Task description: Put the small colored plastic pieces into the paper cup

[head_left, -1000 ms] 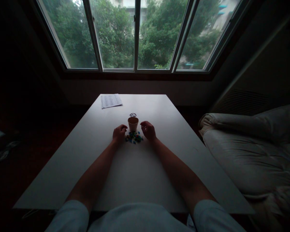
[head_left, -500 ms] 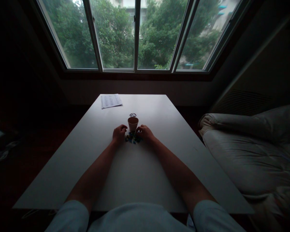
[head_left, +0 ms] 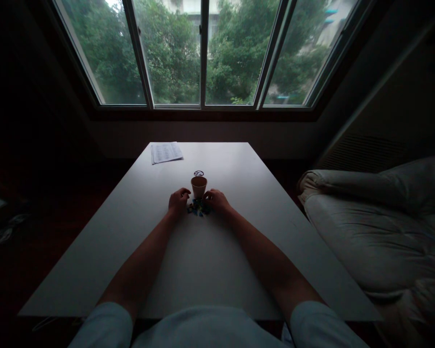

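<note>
A paper cup (head_left: 199, 187) stands upright on the white table (head_left: 203, 261), its mouth facing up. Just in front of it lies a loose pile of small dark pieces (head_left: 198, 208), some blue, green and yellow; their kind is too small to tell. My left hand (head_left: 179, 199) rests at the left of the pile with its fingers curled in, and what they hold, if anything, is hidden. On the other side, my right hand (head_left: 217, 200) has thumb and fingertips drawn together at the pile's right edge, close to the cup. Whatever sits between those fingertips cannot be made out.
Behind the cup lies a small dark-rimmed round item (head_left: 198, 173). Printed sheets of paper (head_left: 166, 152) lie at the table's far left corner. A pale padded sofa (head_left: 348, 232) stands along the right side, and a window (head_left: 203, 58) spans the wall beyond.
The view has shifted very slightly. Both hands keep nearly the same place and shape, and the cup stands where it was.
</note>
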`<state>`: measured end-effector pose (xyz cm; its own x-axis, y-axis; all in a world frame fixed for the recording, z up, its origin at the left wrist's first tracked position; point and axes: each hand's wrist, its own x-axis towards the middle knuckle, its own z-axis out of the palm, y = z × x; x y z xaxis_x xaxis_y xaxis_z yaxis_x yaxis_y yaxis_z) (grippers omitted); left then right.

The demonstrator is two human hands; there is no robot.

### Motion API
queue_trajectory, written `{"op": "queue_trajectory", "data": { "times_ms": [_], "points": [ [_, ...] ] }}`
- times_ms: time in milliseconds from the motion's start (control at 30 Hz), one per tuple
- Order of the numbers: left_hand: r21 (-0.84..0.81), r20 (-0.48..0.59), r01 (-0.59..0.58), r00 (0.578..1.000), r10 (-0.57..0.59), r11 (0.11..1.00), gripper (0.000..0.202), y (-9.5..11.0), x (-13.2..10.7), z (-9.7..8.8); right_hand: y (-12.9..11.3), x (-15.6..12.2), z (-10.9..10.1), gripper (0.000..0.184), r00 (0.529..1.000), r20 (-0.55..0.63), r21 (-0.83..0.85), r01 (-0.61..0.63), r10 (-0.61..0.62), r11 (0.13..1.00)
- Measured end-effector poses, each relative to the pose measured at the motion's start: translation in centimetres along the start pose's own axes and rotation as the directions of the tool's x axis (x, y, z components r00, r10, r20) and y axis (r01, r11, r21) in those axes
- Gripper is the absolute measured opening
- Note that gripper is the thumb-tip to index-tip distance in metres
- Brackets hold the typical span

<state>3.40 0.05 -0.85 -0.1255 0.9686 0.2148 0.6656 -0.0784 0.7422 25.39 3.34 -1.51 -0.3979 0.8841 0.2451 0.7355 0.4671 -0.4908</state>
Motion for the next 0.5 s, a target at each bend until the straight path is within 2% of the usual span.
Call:
{"op": "queue_trajectory", "data": {
  "times_ms": [233,500],
  "points": [
    [0.0,0.003,-0.007,1.0,0.007,1.0,0.027,-0.04,0.01,0.02,-0.17,0.41,-0.12,0.024,0.998,0.049,-0.079,-0.036,0.039,0.996],
    [0.003,0.009,0.012,1.0,-0.012,1.0,0.028,0.25,-0.08,-0.05,-0.47,0.14,0.35,0.015,0.997,0.0,-0.094,-0.077,0.078,0.993]
  ]
}}
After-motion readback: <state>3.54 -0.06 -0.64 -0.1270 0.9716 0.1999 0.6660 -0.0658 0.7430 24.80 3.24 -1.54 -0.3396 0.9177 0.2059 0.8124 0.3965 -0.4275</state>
